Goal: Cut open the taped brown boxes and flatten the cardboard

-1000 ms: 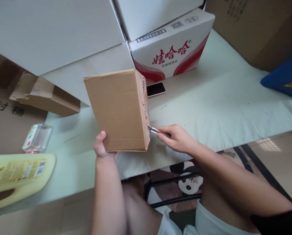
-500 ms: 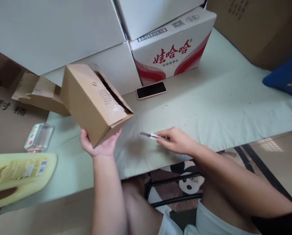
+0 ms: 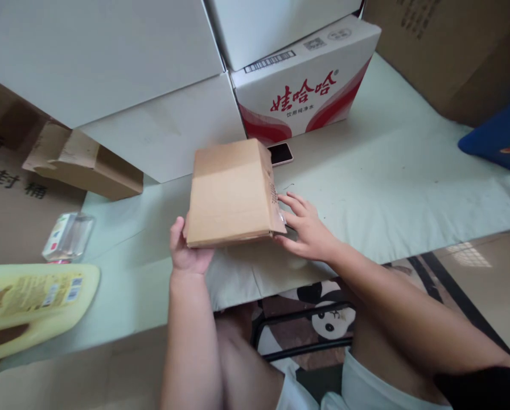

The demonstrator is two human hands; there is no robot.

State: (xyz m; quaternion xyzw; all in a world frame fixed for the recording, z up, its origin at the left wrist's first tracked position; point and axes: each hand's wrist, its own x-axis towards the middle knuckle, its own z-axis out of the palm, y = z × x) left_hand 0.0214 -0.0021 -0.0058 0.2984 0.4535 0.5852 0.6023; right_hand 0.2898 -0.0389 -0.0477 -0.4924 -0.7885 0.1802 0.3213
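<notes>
the left grip (image 3: 190,253) is closed on the box (image 3: 229,196), thumb up along its near left corner and palm under the near edge. the box sits beyond the left grip and to its right, between the two grips, a broad plain face turned up; whether its underside meets the tabletop (image 3: 387,171) is hidden. the right grip (image 3: 304,230) is at the box's right side, fingers spread by the printed, taped flap — i cannot tell whether it holds anything, as the space under the fingers is mostly covered.

beyond the right grip, a little to its left, lies the phone (image 3: 283,154), partly hidden by the box. farther past it stands the white carton (image 3: 304,97) with red lettering. left of the left grip are the clear pack (image 3: 69,236) and, nearer the person, the yellow bottle (image 3: 45,293); the small carton (image 3: 84,165) is beyond and left of that same grip. well right of the right grip — and farther back — is a blue thing (image 3: 494,136).
</notes>
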